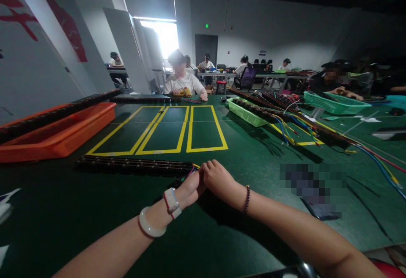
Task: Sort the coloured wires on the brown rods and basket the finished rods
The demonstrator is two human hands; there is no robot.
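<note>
A long black bar (136, 164) with rows of small shiny spots lies crosswise on the green table. Thin coloured wires (194, 169), among them yellow, red and blue, come out of its right end and run to my fingers. My left hand (190, 188), with a watch and a pale bangle on its wrist, is closed around the wires. Pressed up against it is my right hand (219, 180), its fingers bent in a pinch where the yellow wire ends from view. The fingers cover the wire ends.
Yellow tape outlines (207, 149) mark the table (253, 227) beyond the bar. An orange basket (63, 140) stands at left, a light green basket (247, 115) at right with wired black bars. A phone-like dark object (320, 210) lies right. A co-worker (185, 81) sits opposite.
</note>
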